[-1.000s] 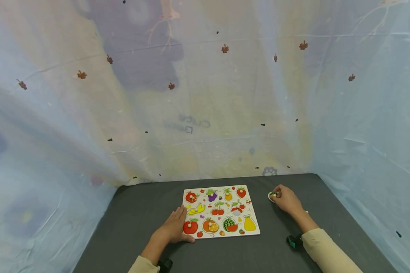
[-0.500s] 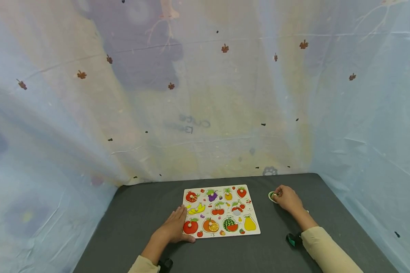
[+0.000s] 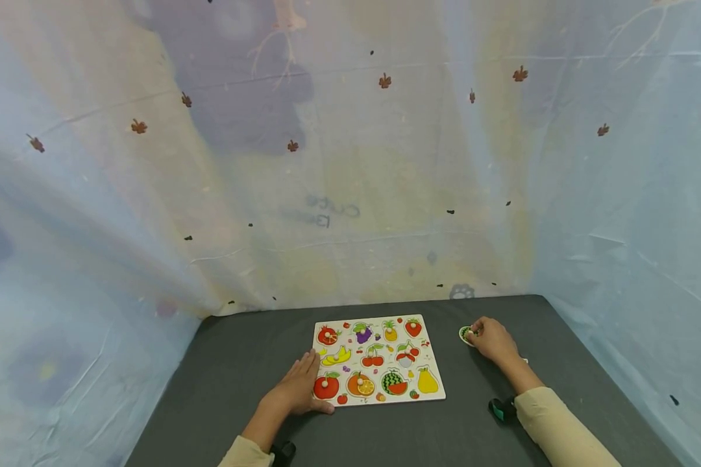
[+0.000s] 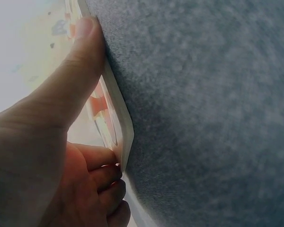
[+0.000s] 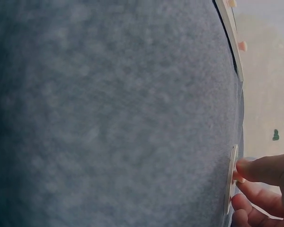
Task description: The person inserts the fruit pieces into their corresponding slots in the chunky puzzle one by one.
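A white fruit puzzle board (image 3: 380,371) lies on the dark grey table, with small knobs on several fruit shapes. My left hand (image 3: 295,386) rests along its near left corner, fingers extended on the left edge and thumb at the front edge. In the left wrist view, the thumb (image 4: 83,61) lies along the board's rim (image 4: 117,109). To the right of the board, my right hand (image 3: 493,340) pinches the knob of a round, green-patterned puzzle piece (image 3: 466,335). The right wrist view shows this piece (image 5: 231,182) edge-on at the table surface, thumb and fingers at its knob.
A small white edge (image 3: 525,360) peeks out beside the right wrist, mostly hidden. Grey cloth covers the table (image 3: 455,428), and a patterned curtain (image 3: 350,194) hangs behind and along its sides. Both wrists carry black straps.
The view has tilted very slightly. Both hands, the board and the green-patterned piece stay practically where they were.
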Available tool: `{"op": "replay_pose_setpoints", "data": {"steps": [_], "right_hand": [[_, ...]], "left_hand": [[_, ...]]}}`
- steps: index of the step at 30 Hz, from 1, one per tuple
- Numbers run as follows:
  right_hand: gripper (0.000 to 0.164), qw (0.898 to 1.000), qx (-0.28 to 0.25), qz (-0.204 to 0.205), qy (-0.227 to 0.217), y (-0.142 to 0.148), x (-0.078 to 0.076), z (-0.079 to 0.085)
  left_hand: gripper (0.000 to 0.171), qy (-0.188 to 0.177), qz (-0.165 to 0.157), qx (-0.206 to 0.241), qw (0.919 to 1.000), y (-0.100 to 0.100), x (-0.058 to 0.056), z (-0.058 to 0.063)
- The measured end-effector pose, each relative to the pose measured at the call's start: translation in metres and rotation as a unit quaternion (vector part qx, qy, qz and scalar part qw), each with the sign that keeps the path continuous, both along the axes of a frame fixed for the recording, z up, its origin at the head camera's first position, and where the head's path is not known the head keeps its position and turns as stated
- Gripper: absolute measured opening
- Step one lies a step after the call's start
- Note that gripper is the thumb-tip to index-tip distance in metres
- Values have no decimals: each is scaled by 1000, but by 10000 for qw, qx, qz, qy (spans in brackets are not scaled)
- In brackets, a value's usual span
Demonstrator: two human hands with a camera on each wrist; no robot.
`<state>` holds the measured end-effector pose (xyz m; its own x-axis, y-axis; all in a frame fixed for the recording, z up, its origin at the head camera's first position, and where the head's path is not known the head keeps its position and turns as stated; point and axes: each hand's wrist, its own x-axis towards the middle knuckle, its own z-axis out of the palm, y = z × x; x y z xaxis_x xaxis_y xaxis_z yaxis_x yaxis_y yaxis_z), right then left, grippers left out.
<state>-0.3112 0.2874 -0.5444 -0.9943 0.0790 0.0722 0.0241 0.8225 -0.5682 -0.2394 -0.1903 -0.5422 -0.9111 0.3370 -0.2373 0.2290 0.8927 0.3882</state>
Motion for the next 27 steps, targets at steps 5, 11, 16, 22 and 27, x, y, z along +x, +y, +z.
{"op": "replay_pose_setpoints", "data": {"steps": [5,11,16,22,27], "right_hand": [[22,10000,37,-9,1,-1,-1,0],[21,10000,44,-40,-20,-3,1,2],[19,10000,-24,12,-35,-6,5,1],[19,9997,-101,205,100,-15,8,-1],[18,9991,-103,314,280,-26,9,0]], "left_hand": [[131,114,69,19,9999,1,-1,-2],[131,49,12,-17,10000,1,0,3],[130,-8,48,-80,10000,2,0,4],[128,87,111,-182,9997,3,-1,2],[128,103,104,-158,9998,2,-1,1]]}}
